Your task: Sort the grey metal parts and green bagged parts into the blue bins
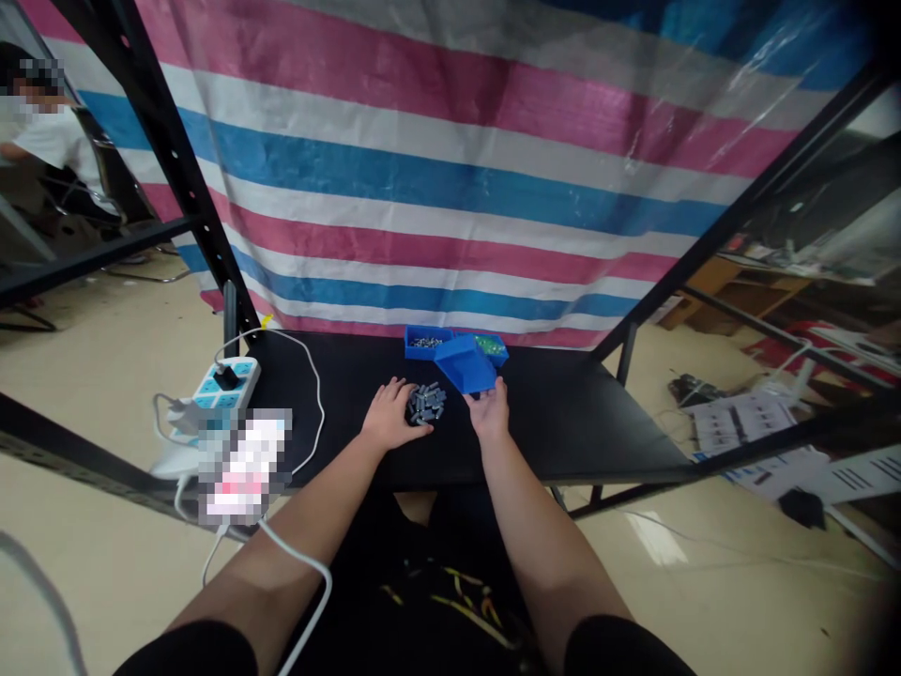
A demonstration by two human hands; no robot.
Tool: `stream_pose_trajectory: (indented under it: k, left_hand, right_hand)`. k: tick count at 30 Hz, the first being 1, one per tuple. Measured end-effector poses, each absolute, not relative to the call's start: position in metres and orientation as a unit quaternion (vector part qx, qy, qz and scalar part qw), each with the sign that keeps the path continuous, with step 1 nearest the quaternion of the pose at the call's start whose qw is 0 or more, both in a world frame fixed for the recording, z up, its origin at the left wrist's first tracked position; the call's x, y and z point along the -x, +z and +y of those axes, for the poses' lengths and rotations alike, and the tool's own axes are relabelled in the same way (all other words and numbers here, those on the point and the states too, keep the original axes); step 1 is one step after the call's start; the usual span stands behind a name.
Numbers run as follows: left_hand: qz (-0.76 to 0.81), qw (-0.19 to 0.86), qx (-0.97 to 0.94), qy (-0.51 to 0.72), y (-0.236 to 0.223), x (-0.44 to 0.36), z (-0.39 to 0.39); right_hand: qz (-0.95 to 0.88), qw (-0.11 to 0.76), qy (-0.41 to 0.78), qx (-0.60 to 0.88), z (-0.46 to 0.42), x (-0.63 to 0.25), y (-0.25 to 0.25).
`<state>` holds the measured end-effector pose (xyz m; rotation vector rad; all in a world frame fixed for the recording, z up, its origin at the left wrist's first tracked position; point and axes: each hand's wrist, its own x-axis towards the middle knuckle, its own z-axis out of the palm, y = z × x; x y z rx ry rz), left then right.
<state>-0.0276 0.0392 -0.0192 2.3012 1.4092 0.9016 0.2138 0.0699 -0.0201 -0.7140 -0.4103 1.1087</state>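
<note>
Left hand (389,416) palm-down, loosely curved, fingers and thumb spread round the left side of a pile of small grey pieces (426,402) on the desk (563,404); no grip on any piece visible. Right hand (491,410) palm up, fingers partly closed on the near end of a tilted blue bin (465,364), which looks empty. Bin overlaps the green-parts bin (501,349) in view; can't tell if they touch.

Risks: right hand's hold is at one end only, so the bin could twist or slip onto its neighbours, including the metal-parts bin (420,351). A hard push by the left hand could scatter pieces, maybe off the near edge. White cable (318,404) could snag the left arm.

Room: desk right of the right hand is open. Back is tight, striped sheet (422,188) close behind the bins. Left side crowded by power strip (243,376) and phone (248,465).
</note>
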Motion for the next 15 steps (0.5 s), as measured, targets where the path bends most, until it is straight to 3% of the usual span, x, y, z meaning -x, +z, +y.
stream_pose_trajectory:
  k: [15]
  left_hand:
    - [0.494,0.125,-0.799,0.320,-0.022,0.027,0.041]
  right_hand:
    - [-0.204,0.721,0.578,0.323,0.069,-0.228,-0.020]
